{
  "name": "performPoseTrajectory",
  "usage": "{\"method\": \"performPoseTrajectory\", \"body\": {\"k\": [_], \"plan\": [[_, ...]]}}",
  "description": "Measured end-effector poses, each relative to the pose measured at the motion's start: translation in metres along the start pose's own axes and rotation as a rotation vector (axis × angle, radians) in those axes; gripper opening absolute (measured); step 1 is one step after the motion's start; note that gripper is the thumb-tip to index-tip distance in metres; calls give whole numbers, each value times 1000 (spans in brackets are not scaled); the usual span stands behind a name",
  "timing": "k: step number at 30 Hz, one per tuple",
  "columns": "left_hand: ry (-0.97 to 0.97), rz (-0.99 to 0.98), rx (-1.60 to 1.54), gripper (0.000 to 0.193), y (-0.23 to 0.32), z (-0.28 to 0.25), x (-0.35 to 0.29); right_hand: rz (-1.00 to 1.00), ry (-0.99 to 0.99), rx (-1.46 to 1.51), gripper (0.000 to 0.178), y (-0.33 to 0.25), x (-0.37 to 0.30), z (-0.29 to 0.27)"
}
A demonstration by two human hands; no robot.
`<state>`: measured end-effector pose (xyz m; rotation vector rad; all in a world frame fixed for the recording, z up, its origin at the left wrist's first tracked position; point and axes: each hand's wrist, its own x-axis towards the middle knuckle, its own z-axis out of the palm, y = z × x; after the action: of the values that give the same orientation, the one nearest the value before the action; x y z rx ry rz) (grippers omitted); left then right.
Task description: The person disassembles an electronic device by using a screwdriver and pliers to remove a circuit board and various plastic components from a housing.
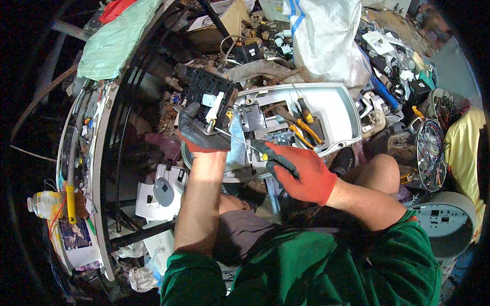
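My left hand [199,131], in a grey and red work glove, grips a black plastic housing [200,84] with a long white part [216,108] along its near side. My right hand [300,168], gloved the same way, is closed around a screwdriver [236,138]; its handle is hidden in the glove. The thin metal shaft points left, its tip at the near end of the white part. Beneath both hands lies a white plastic casing [341,104] used as a tray. Inside it are orange-handled pliers [306,133] and a second screwdriver [305,110] with a yellow and black handle.
A metal-framed rack [109,153] stands close on my left, with a clear plastic bottle [46,204] on it. Beyond the casing is a big white sack [329,41]. Electronic scrap [388,66] heaps up at the far right, and a round grey casing [446,224] sits near my right elbow.
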<state>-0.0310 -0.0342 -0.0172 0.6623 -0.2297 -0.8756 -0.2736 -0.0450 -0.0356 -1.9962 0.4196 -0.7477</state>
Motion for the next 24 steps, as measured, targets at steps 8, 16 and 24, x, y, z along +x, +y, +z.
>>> {"method": "performPoseTrajectory", "body": {"k": [8, 16, 24], "plan": [[-28, -89, -29, 45, -4, -4, 2, -4, -1, 23, 52, 1, 0, -3], [-25, -36, 42, 45, -5, -3, 4, 46, -32, 54, 52, -2, 0, -3], [171, -32, 57, 20, 10, -4, 2, 235, 289, -633, 45, 71, 18, -92]]}}
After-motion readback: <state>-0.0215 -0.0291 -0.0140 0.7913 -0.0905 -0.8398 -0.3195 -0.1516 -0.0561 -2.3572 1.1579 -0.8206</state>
